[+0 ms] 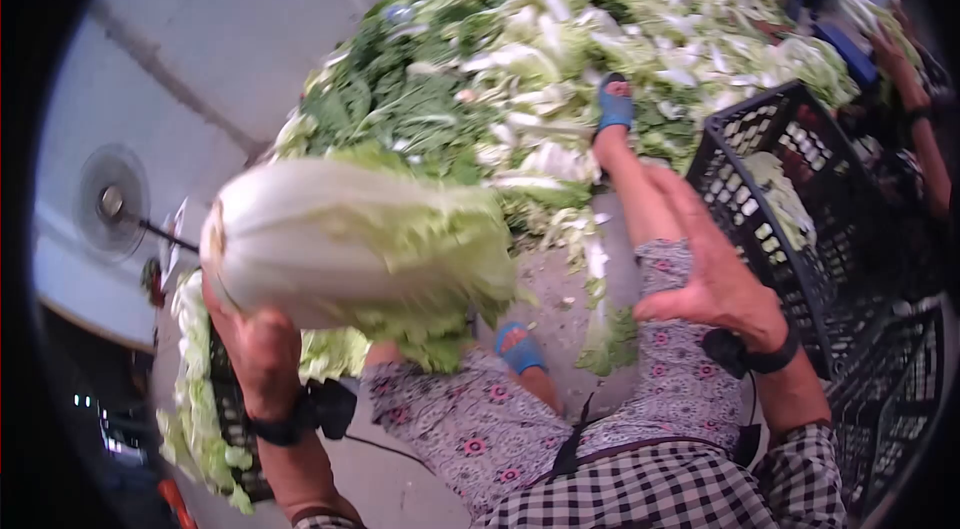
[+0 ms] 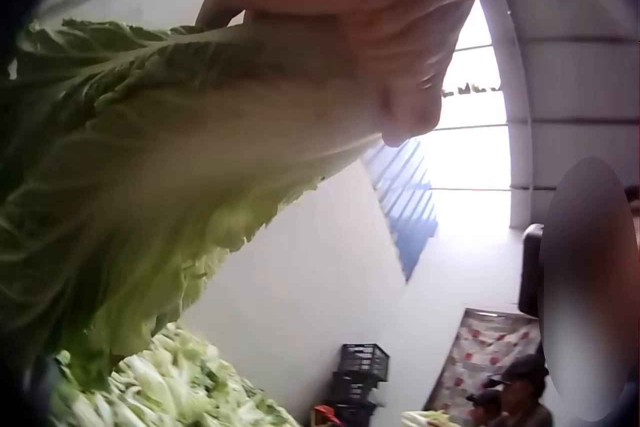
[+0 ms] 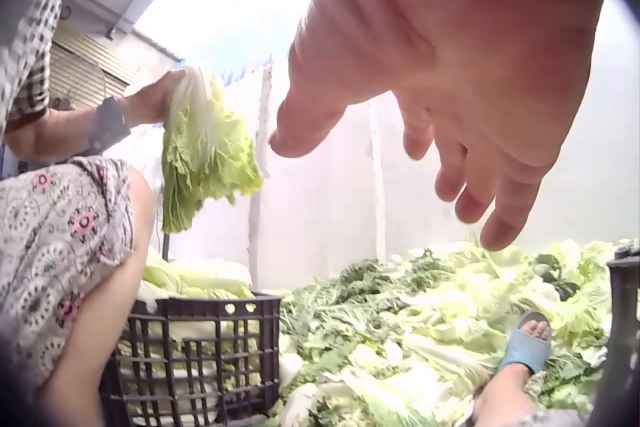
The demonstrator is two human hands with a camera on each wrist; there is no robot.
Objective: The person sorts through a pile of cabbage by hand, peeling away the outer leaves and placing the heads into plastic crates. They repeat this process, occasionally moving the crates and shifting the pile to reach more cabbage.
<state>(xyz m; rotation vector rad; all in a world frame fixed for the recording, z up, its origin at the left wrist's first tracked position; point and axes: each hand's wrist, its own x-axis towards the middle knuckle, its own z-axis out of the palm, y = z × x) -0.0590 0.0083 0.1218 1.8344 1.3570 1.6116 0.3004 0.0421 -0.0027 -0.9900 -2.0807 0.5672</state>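
A large napa cabbage [image 1: 350,239] with a white base and pale green leaf tips is held up by my left hand [image 1: 262,349], which grips it near the base end. In the left wrist view the fingers [image 2: 412,97] curl over the cabbage [image 2: 200,137], and its leaves hang down. My right hand [image 1: 715,279] is apart from it over my right knee, fingers spread and holding nothing. The right wrist view shows that hand [image 3: 450,77] with loosely extended fingers above the leaf pile.
A big heap of loose cabbage leaves [image 1: 560,59] spreads ahead. To the right stands a black plastic crate [image 1: 800,229], with another crate [image 1: 890,399] below. A crate with cabbages [image 3: 200,357] stands at my left. A fan [image 1: 112,204] is at far left; another person's arm [image 1: 925,139] shows right.
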